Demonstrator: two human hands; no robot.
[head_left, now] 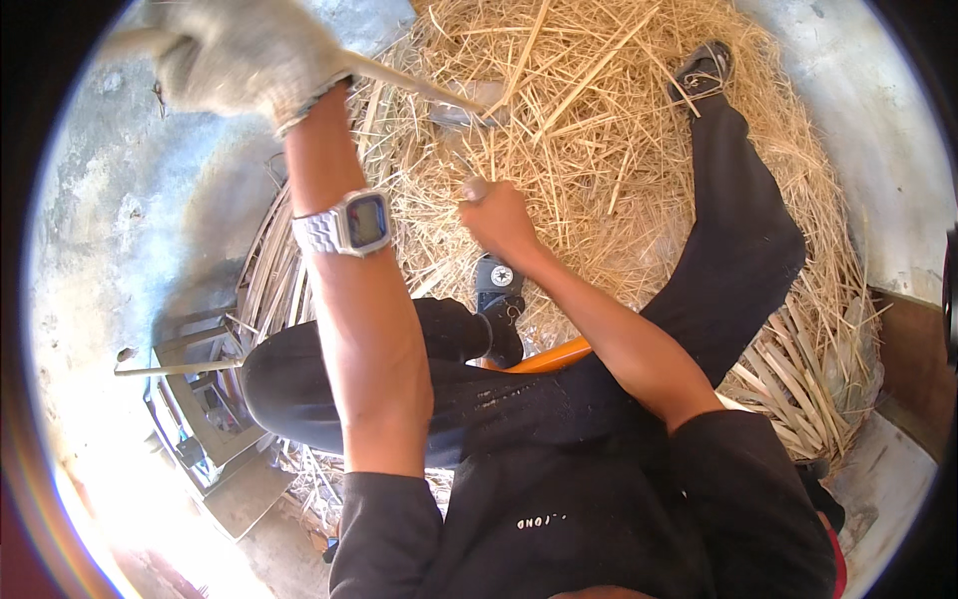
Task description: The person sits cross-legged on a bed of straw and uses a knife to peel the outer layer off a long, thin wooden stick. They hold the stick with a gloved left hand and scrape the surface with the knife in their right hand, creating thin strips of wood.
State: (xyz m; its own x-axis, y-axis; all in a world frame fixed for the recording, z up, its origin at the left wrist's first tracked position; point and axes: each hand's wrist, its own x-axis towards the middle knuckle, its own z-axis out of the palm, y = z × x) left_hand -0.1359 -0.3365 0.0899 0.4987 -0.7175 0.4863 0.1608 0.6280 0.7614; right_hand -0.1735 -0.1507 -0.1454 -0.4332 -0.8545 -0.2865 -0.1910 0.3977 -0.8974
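Note:
My left hand [249, 65], in a pale work glove and blurred by motion, is raised at the upper left. Its fingers are wrapped round a long, thin bamboo-like stick [414, 84], which slants down over the straw. Lower and nearer the middle, my bare right hand [506, 222] is closed in a fist. A rounded, brownish-grey end [476, 188] sticks out of the fist; I cannot make out the rest of what it holds. Dry, straw-like strips [589, 130] lie heaped beneath both hands. By the stick's far end is a greyish object [464, 116], partly hidden.
My black-trousered legs are spread around the heap, with a dark shoe [705, 68] at its far right and another [499, 299] below my right hand. An orange bar [549, 356] lies by my thigh. A framed wooden object [205, 399] leans near the bluish wall [100, 220].

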